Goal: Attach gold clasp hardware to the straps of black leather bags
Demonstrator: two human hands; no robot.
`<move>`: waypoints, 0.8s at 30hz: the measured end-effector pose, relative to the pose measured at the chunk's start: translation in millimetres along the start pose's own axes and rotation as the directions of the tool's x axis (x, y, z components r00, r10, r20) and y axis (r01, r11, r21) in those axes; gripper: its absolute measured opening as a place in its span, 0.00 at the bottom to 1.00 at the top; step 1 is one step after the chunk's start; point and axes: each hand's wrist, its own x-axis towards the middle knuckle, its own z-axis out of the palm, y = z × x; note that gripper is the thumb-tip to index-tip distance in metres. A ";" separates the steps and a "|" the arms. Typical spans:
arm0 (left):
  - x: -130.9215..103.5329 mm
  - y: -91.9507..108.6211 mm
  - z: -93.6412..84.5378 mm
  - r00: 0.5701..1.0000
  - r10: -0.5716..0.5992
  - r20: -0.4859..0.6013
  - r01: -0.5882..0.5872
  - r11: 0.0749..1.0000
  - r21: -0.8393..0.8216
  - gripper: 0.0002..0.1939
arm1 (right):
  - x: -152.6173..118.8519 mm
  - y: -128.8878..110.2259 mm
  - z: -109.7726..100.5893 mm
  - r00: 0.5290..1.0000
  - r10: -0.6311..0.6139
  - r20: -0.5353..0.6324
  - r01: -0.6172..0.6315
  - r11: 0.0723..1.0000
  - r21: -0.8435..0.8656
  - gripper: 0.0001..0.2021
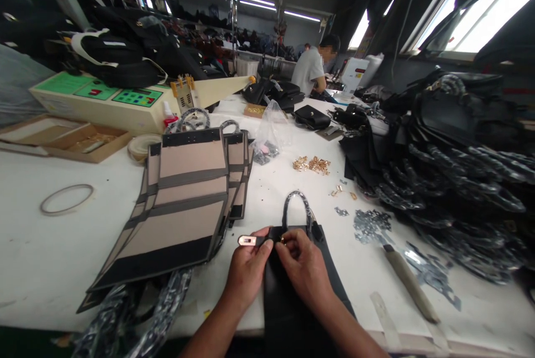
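Note:
A black leather bag panel lies in front of me, hanging over the table's near edge. Its looped handle is wrapped in clear plastic and stands up at the far end. My left hand pinches a black strap, and a gold-coloured metal plate with a slot sticks out at the strap's left end. Beside it, my right hand is closed in a pinch on a small gold metal fitting, mostly covered by the fingers. Both hands rest over the panel, close together.
Stacked bag panels stand left of my hands. Gold fittings, grey metal plates and a handled tool lie to the right. Black bags with wrapped handles pile up at far right. A co-worker bends over the table's far end.

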 end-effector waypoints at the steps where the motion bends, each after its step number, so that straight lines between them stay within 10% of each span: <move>1: 0.0 -1.3 -0.4 1.000 -0.001 -0.007 0.001 1.000 -0.003 0.33 | 0.0 -1.1 -1.6 1.000 -0.010 0.008 0.010 1.000 0.004 0.09; 17: 2.0 -0.9 -0.5 0.989 0.146 -0.022 -0.138 0.967 0.213 0.20 | 8.0 -13.8 -16.0 0.977 -0.005 0.212 0.001 1.000 0.019 0.11; 24: -20.3 11.5 -4.6 0.996 0.087 -0.002 -0.087 0.995 0.053 0.16 | -7.4 0.8 -5.3 0.975 0.099 0.197 -0.099 0.995 -0.011 0.16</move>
